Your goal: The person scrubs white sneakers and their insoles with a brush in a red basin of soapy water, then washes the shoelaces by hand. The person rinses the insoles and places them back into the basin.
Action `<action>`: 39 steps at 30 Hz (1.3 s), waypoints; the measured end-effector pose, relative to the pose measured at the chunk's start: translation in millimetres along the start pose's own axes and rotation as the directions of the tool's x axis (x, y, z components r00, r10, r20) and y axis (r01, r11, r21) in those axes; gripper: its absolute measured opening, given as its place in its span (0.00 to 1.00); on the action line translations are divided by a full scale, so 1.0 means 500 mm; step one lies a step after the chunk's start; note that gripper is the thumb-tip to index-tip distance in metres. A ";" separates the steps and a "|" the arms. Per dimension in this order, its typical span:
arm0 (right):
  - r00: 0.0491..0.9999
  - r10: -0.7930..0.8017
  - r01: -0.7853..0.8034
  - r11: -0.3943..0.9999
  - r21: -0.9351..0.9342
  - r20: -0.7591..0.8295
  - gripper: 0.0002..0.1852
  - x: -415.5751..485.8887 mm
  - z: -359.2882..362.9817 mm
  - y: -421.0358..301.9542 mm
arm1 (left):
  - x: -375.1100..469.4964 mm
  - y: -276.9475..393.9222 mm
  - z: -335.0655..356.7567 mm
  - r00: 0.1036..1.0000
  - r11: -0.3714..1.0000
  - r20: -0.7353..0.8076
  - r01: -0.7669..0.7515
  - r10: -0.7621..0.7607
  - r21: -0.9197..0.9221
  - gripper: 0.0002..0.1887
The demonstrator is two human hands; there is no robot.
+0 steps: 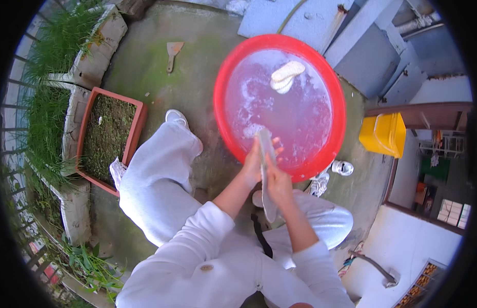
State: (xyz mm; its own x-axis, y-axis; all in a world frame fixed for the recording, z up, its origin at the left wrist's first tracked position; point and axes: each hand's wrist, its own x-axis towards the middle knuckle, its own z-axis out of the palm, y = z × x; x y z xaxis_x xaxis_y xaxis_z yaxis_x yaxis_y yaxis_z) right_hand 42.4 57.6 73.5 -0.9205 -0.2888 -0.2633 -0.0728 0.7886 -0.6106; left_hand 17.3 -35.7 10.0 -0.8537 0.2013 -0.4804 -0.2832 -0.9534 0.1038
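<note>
Over the near rim of a red plastic basin [220, 115], both my hands are on a long, flat, pale insole [266, 148], seen nearly edge-on. My left hand [253, 163] supports its upper part from behind, with fingertips showing past the far side. Around its middle my right hand [281, 186] is closed, and the lower end hangs between my knees. Cloudy, sudsy water [277, 111] fills the basin. Two cream-white insoles [287, 75] lie one over the other at the far side of the water.
White shoes [341, 168] stand right of the basin, near a yellow bucket [384, 134]. A scraper [172, 56] lies on the concrete floor. To the left are a soil-filled planter [140, 115] and concrete troughs of grass [63, 42]. A hose [290, 17] reaches the basin's far rim.
</note>
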 end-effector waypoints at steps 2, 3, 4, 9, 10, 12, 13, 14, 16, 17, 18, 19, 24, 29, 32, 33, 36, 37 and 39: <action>0.999 0.025 -0.027 0.995 -0.094 -0.026 0.25 0.035 -0.003 0.003 | -0.011 -0.013 0.018 1.000 0.999 -0.015 -0.019 0.019 0.037 0.25; 0.999 0.008 -0.009 1.000 -0.024 -0.033 0.25 0.038 0.004 0.003 | -0.005 -0.005 0.016 0.998 0.998 -0.019 -0.051 0.051 0.046 0.25; 0.999 -0.010 0.012 0.999 0.046 -0.040 0.25 0.034 0.012 0.000 | 0.003 0.006 0.007 0.996 0.995 -0.023 -0.083 0.084 0.054 0.25; 0.967 -0.231 0.243 0.962 0.121 -0.104 0.23 -0.052 0.013 -0.010 | 0.017 0.069 -0.003 0.977 0.982 -0.105 -0.186 0.186 0.013 0.24; 0.999 -0.026 0.025 0.999 0.028 0.041 0.23 -0.057 -0.001 -0.014 | 0.000 0.061 0.013 0.988 0.990 -0.054 -0.143 0.143 0.006 0.24; 0.996 0.079 -0.078 0.997 -0.028 0.041 0.23 0.007 -0.027 -0.038 | -0.006 0.016 0.016 0.998 0.996 0.037 -0.061 0.058 0.061 0.24; 0.992 0.125 -0.124 0.991 -0.058 0.028 0.23 0.030 -0.039 -0.048 | -0.001 0.005 0.020 0.995 0.995 0.094 -0.024 0.016 0.093 0.24; 0.998 0.057 -0.058 0.997 -0.041 -0.013 0.23 0.035 -0.020 -0.029 | 0.005 0.009 0.010 0.991 0.992 0.118 -0.076 0.064 0.098 0.24; 0.993 -0.089 0.093 0.994 0.056 -0.081 0.23 -0.003 0.015 -0.011 | 0.008 0.048 0.018 0.983 0.977 -0.032 -0.176 0.181 0.123 0.24; 0.981 -0.165 0.176 0.979 0.105 -0.106 0.22 -0.025 0.030 -0.007 | 0.007 0.066 0.026 0.962 0.963 -0.116 -0.232 0.249 0.139 0.24; 0.962 -0.230 0.245 0.965 0.090 -0.150 0.22 -0.044 0.035 -0.017 | -0.011 0.080 0.045 0.961 0.967 -0.142 -0.223 0.239 0.121 0.23; 0.980 -0.163 0.168 0.985 0.042 -0.114 0.23 -0.036 0.025 -0.019 | -0.007 0.062 0.032 0.976 0.973 -0.078 -0.190 0.201 0.130 0.23; 0.984 -0.122 0.113 0.991 -0.074 -0.132 0.27 0.064 -0.015 -0.004 | -0.005 0.013 0.032 0.989 0.981 0.068 -0.142 0.134 0.130 0.23; 0.948 0.127 -0.054 0.968 0.245 -0.292 0.34 0.048 -0.024 0.011 | -0.018 0.048 0.064 0.987 0.988 0.048 -0.152 0.153 -0.030 0.23; 0.939 0.306 -0.190 0.840 0.508 -0.155 0.37 0.046 -0.028 0.002 | -0.019 0.044 0.045 0.991 0.999 0.127 0.038 -0.036 -0.014 0.25; 0.931 0.329 -0.199 0.822 0.534 -0.159 0.37 0.052 -0.025 0.003 | -0.018 0.035 0.008 0.967 0.982 0.166 0.189 -0.191 0.026 0.26; 0.936 0.239 -0.053 0.822 0.567 -0.258 0.33 0.066 -0.015 0.022 | -0.005 0.016 -0.013 0.955 0.978 0.215 0.209 -0.205 0.000 0.28; 0.935 0.185 0.021 0.825 0.565 -0.304 0.32 0.068 -0.015 0.027 | -0.004 0.013 -0.011 0.967 0.988 0.216 0.148 -0.136 -0.039 0.28; 0.956 0.025 0.055 0.964 0.261 -0.292 0.28 0.028 -0.034 0.025 | -0.003 0.029 -0.006 0.971 0.987 0.196 0.148 -0.135 -0.055 0.27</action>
State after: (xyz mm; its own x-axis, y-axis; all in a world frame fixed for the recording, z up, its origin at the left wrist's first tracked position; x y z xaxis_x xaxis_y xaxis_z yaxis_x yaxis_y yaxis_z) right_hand 21.9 72.7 74.8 -0.9940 -0.0977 -0.0484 -0.0203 0.6021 -0.7982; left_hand 16.0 -50.3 9.6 -0.8767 0.3683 -0.3094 -0.3822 -0.9239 -0.0169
